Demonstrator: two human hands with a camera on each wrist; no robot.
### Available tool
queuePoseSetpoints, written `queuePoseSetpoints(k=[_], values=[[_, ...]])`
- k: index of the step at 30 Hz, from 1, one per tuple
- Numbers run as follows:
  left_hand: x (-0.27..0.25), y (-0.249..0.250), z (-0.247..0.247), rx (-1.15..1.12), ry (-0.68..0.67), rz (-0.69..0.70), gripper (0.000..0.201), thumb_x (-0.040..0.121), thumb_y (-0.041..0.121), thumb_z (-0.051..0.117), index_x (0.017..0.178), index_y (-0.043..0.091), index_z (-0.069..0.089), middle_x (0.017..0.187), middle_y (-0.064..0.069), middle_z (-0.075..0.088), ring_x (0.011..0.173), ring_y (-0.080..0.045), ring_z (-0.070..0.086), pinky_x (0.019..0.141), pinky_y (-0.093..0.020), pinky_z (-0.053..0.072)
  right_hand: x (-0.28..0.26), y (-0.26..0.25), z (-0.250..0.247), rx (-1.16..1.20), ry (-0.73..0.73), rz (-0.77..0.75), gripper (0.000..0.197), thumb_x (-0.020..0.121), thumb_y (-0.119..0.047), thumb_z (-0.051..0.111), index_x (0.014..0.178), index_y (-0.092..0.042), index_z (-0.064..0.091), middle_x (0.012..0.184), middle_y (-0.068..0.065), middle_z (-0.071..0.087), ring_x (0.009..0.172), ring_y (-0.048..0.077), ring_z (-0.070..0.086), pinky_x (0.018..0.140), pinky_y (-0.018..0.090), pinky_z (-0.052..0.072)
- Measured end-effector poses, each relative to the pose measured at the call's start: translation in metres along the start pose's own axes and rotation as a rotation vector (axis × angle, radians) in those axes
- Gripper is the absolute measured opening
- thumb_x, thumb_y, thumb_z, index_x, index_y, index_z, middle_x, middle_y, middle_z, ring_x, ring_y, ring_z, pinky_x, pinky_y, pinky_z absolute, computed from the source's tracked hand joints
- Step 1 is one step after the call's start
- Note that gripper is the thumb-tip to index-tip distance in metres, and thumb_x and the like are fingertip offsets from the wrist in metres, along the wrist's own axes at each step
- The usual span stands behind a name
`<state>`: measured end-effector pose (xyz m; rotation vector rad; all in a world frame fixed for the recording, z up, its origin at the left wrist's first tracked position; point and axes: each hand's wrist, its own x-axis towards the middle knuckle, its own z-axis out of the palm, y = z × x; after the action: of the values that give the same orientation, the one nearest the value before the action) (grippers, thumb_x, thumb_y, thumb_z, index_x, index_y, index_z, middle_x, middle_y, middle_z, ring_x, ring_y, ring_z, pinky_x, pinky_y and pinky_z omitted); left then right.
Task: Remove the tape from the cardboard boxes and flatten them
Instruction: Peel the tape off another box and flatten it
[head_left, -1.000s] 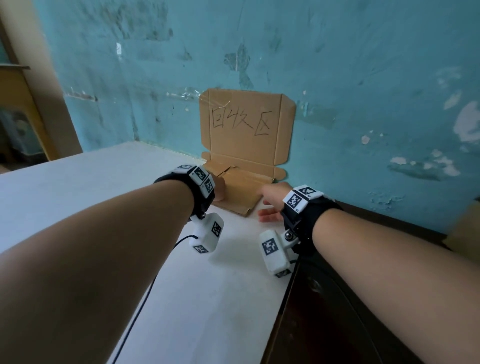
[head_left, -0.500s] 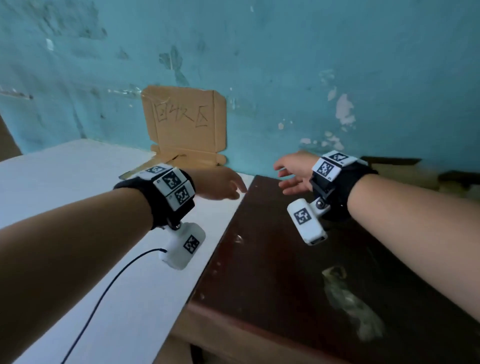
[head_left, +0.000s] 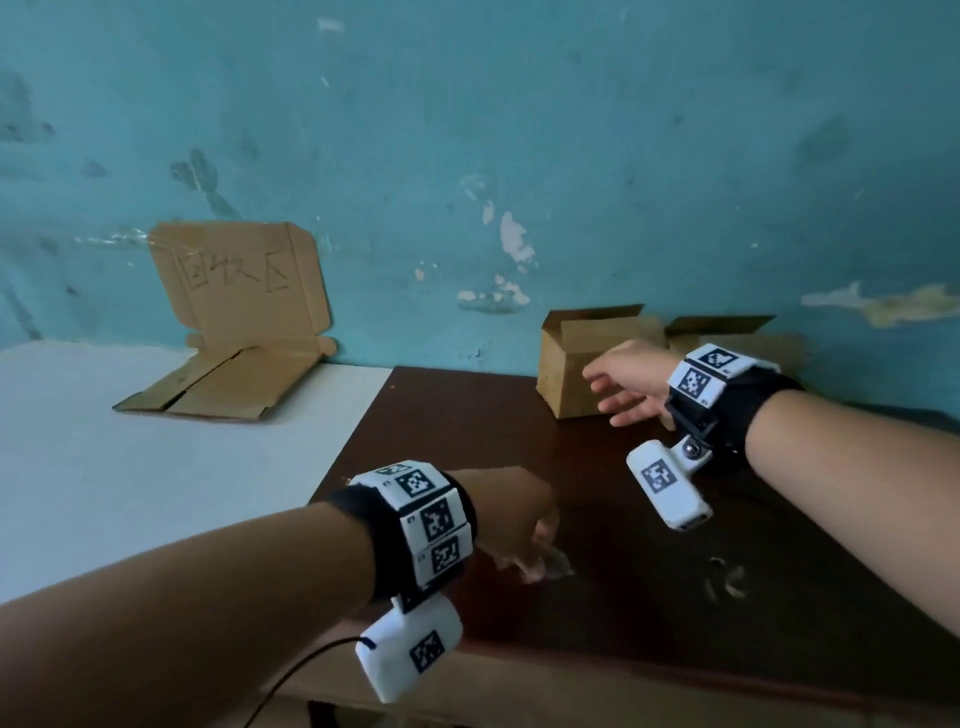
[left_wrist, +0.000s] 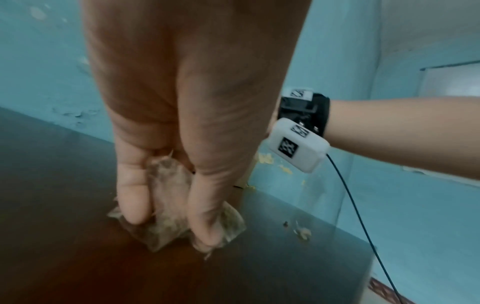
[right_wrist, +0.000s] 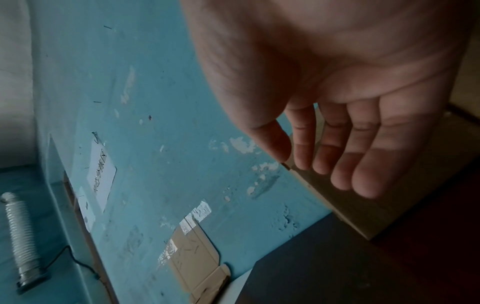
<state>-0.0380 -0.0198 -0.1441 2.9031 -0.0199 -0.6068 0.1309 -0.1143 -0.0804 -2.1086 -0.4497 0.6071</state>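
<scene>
An upright brown cardboard box (head_left: 574, 371) with raised flaps stands on the dark brown table (head_left: 467, 431) by the wall; a second box (head_left: 727, 332) shows behind it. My right hand (head_left: 618, 387) is open, fingers spread, just short of the first box's near side (right_wrist: 363, 209). My left hand (head_left: 519, 540) is lower and nearer, down on the dark table. Its thumb and fingers (left_wrist: 132, 197) pinch a crumpled wad of tape (left_wrist: 168, 205). A flattened cardboard box (head_left: 218, 389) lies on the white table (head_left: 130, 493) at the left.
A cardboard sign (head_left: 239, 280) with handwriting is taped to the peeling blue wall above the flattened box. Small tape scraps (head_left: 724, 579) lie on the dark table right of my left hand. The dark table's front edge (head_left: 623, 670) runs close below my left wrist.
Both hands left the flattened box on the white table and moved right over the dark table. The right hand reached the upright box; the left came down on the tape wad.
</scene>
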Motion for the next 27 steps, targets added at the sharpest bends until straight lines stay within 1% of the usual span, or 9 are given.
queuePoseSetpoints(k=[4, 7, 10, 14, 17, 20, 22, 24, 27], values=[[0.006, -0.013, -0.008, -0.097, -0.011, -0.053, 0.025, 0.083, 0.035, 0.083, 0.100, 0.017, 0.076, 0.095, -0.001, 0.078, 0.084, -0.014, 0.074, 0.068, -0.025, 0.053, -0.004, 0.011, -0.011, -0.012, 0.000, -0.001, 0.023, 0.103, -0.018, 0.057, 0.122, -0.006, 0.059, 0.101, 0.005, 0.061, 0.078, 0.020, 0.062, 0.061, 0.034, 0.056], [0.009, -0.019, -0.013, -0.205, -0.047, -0.084, 0.021, 0.086, 0.026, 0.081, 0.103, 0.016, 0.075, 0.092, -0.002, 0.079, 0.081, -0.010, 0.077, 0.071, -0.023, 0.059, -0.002, 0.017, -0.014, -0.037, -0.009, -0.010, 0.024, 0.103, -0.019, 0.057, 0.125, -0.008, 0.058, 0.107, 0.005, 0.063, 0.082, 0.020, 0.063, 0.061, 0.033, 0.058], [0.010, -0.033, -0.026, -0.273, 0.066, -0.116, 0.016, 0.085, 0.018, 0.082, 0.098, 0.014, 0.076, 0.080, 0.006, 0.076, 0.071, -0.004, 0.074, 0.067, -0.018, 0.058, 0.001, 0.023, -0.015, -0.034, -0.019, -0.007, 0.024, 0.103, -0.019, 0.058, 0.125, -0.010, 0.059, 0.109, 0.007, 0.064, 0.084, 0.021, 0.065, 0.066, 0.035, 0.061], [0.018, -0.060, -0.051, -0.263, 0.316, -0.238, 0.006, 0.085, 0.020, 0.080, 0.088, 0.015, 0.077, 0.069, 0.007, 0.074, 0.050, 0.009, 0.061, 0.053, -0.013, 0.045, 0.004, 0.028, -0.013, 0.046, -0.054, 0.012, 0.027, 0.102, -0.019, 0.061, 0.126, -0.009, 0.059, 0.112, 0.008, 0.065, 0.088, 0.022, 0.066, 0.067, 0.035, 0.060], [0.031, -0.080, -0.064, -0.182, 0.493, -0.362, 0.003, 0.078, 0.016, 0.079, 0.078, 0.019, 0.078, 0.065, 0.007, 0.068, 0.058, -0.003, 0.061, 0.050, -0.016, 0.043, 0.008, 0.027, -0.009, 0.029, -0.064, -0.005, 0.026, 0.102, -0.020, 0.059, 0.127, -0.010, 0.058, 0.115, 0.009, 0.065, 0.086, 0.021, 0.065, 0.070, 0.036, 0.060], [0.052, -0.100, -0.070, -0.073, 0.494, -0.437, 0.011, 0.078, 0.027, 0.077, 0.084, 0.018, 0.080, 0.086, 0.001, 0.074, 0.085, -0.019, 0.068, 0.075, -0.030, 0.054, 0.013, 0.029, -0.007, -0.018, -0.057, -0.016, 0.025, 0.103, -0.020, 0.058, 0.126, -0.011, 0.059, 0.119, 0.010, 0.065, 0.086, 0.021, 0.065, 0.074, 0.037, 0.060], [0.066, -0.112, -0.070, -0.072, 0.468, -0.469, 0.015, 0.086, 0.028, 0.069, 0.086, 0.020, 0.082, 0.093, 0.002, 0.075, 0.092, -0.021, 0.069, 0.084, -0.033, 0.055, 0.018, 0.031, -0.008, -0.020, -0.054, -0.015, 0.025, 0.103, -0.020, 0.058, 0.127, -0.012, 0.059, 0.119, 0.009, 0.065, 0.085, 0.020, 0.064, 0.072, 0.036, 0.060], [0.077, -0.121, -0.069, -0.091, 0.463, -0.513, 0.019, 0.087, 0.027, 0.067, 0.078, 0.019, 0.081, 0.086, 0.003, 0.076, 0.089, -0.020, 0.072, 0.081, -0.034, 0.057, 0.022, 0.034, -0.010, -0.016, -0.049, -0.010, 0.026, 0.104, -0.020, 0.057, 0.129, -0.012, 0.059, 0.117, 0.009, 0.065, 0.085, 0.020, 0.065, 0.070, 0.035, 0.060], [0.084, -0.125, -0.062, -0.028, 0.470, -0.578, 0.036, 0.092, 0.038, 0.067, 0.068, 0.011, 0.066, 0.072, -0.007, 0.066, 0.078, -0.026, 0.068, 0.072, -0.036, 0.057, 0.028, 0.038, -0.015, -0.006, -0.027, -0.007, 0.027, 0.103, -0.020, 0.058, 0.129, -0.012, 0.060, 0.113, 0.008, 0.065, 0.085, 0.020, 0.066, 0.069, 0.035, 0.060]])
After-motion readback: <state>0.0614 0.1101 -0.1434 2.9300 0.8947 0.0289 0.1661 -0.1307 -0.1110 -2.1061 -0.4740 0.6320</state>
